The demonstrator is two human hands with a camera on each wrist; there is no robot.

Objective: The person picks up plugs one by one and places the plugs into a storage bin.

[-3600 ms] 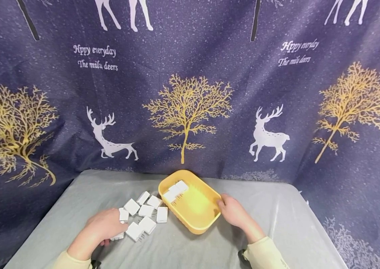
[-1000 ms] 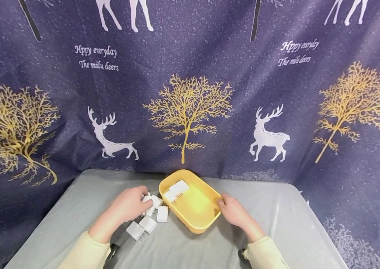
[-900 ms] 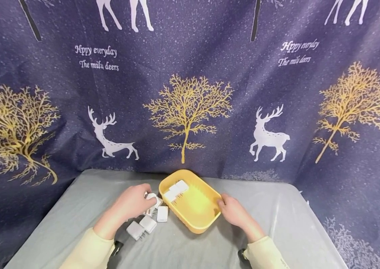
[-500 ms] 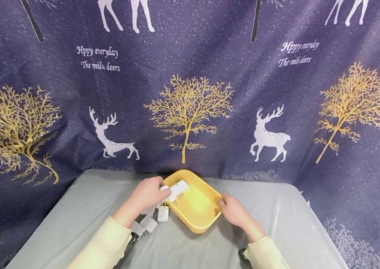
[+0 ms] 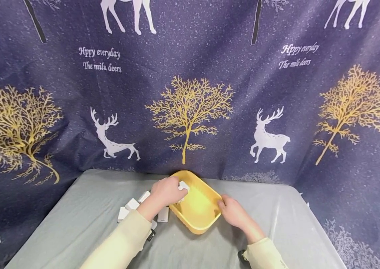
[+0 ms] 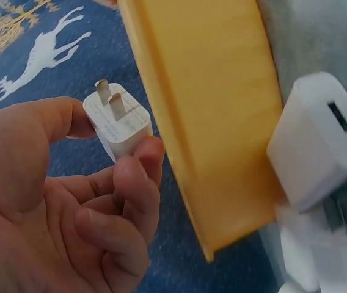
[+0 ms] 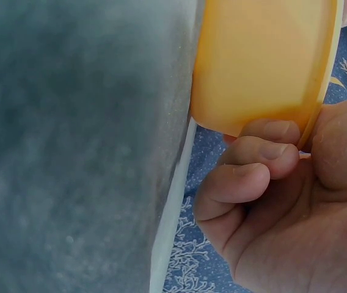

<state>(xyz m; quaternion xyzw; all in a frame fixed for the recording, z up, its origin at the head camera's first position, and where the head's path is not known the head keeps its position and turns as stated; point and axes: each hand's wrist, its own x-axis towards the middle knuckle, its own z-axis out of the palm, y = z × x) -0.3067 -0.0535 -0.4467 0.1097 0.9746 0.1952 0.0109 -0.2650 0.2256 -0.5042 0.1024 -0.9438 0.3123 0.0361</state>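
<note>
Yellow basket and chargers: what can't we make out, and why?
Head view: how many chargers lie outside; left sleeve covers some.
Head view: how many inside the basket; left hand hides part.
Left wrist view: print on the held charger; too small, blurred.
Right wrist view: basket's far end; cut off by top edge.

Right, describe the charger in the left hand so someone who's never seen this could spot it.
Find the grey table, then the yellow basket there. At the basket's left side, the left hand holds a white charger. Unlike the neighbouring chargers lying on the table, this one is pinched between thumb and fingers.
</note>
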